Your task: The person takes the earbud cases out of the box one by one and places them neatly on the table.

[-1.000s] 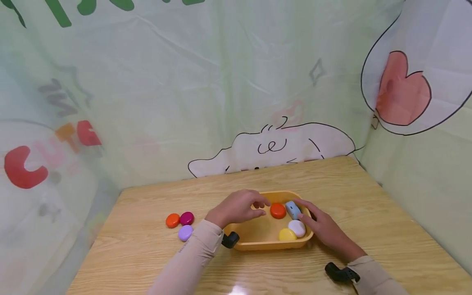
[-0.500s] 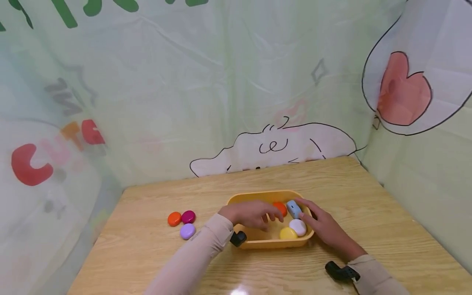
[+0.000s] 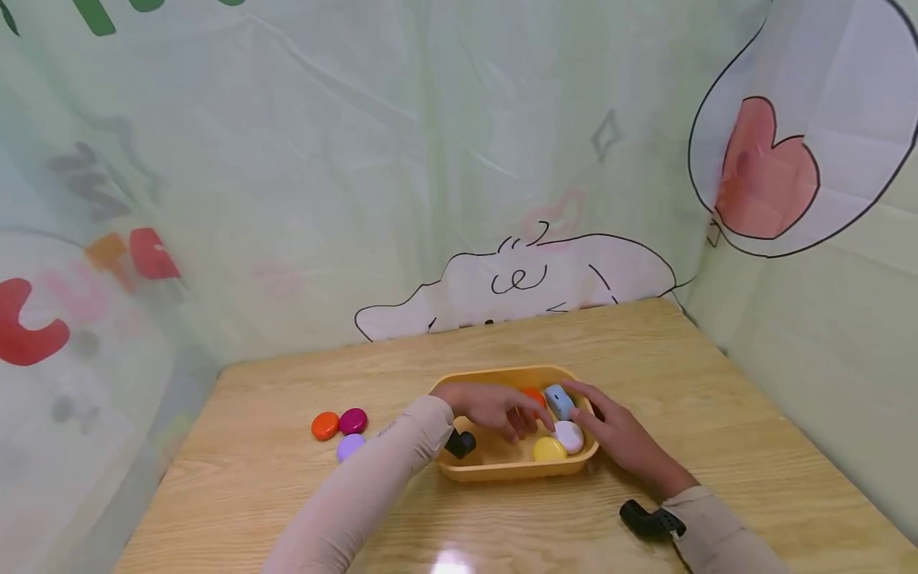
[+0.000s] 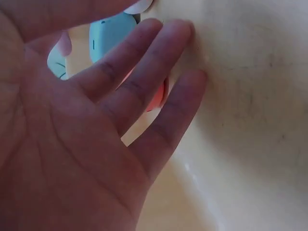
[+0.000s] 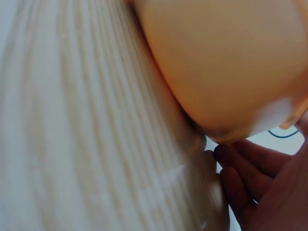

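A yellow-orange plastic tray stands on the table. My left hand reaches over its left side, fingers spread and slightly bent, holding nothing. Its index fingertip overlaps a white round piece in the head view. A yellow round piece lies by the front wall. Behind the left fingers, a red-orange round piece is partly hidden. Near the right end leans a light-blue rounded piece with dark marks. My right hand holds the tray's right rim, thumb at the inner edge and fingers against the outer wall.
Left of the tray, an orange round piece, a magenta one and a lilac one lie together on the wooden table. The left sleeve partly covers the lilac one. A printed cloth hangs behind.
My left hand has lowered into the tray and reached rightward toward the white piece, covering more of the red-orange piece. The right hand keeps its place at the rim. The head view has shifted slightly.
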The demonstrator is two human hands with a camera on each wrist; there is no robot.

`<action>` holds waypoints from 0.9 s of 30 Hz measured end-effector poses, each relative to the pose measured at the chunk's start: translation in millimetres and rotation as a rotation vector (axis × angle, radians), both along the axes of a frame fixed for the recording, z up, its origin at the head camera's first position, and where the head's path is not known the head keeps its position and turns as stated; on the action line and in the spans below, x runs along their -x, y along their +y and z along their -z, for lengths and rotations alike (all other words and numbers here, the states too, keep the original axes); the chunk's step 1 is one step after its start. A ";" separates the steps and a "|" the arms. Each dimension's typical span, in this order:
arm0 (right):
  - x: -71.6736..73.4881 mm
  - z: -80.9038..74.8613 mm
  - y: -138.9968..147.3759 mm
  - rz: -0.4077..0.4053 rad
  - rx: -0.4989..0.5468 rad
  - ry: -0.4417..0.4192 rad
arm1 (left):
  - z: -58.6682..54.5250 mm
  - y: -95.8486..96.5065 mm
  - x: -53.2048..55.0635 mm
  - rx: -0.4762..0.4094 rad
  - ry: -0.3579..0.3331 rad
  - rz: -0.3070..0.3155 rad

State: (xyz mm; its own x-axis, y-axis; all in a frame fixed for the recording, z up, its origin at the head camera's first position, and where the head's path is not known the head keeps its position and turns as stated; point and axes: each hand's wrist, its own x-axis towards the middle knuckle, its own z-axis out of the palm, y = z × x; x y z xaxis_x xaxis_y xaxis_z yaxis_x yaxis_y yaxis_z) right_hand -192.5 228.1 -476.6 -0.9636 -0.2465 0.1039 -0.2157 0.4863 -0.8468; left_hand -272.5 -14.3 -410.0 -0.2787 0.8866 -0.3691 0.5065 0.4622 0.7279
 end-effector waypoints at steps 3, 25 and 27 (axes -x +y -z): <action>0.3 -0.6 -1.3 -0.003 0.004 -0.004 | 0.3 2.6 2.8 -0.001 -0.057 0.011; 0.1 1.4 2.9 -0.002 -0.016 0.026 | 9.9 20.4 -3.7 0.088 0.007 0.029; 0.1 0.9 2.6 -0.005 -0.015 0.026 | 9.0 20.6 -4.5 0.095 0.021 0.008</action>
State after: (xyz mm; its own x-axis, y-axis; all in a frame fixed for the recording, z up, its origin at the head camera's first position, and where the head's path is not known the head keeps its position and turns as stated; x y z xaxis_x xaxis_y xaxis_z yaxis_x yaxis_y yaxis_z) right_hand -192.6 230.7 -477.6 -0.9593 -0.2529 0.1253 -0.2400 0.4975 -0.8336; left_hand -268.0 6.3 -419.0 -0.2808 0.8500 -0.4457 0.5251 0.5248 0.6700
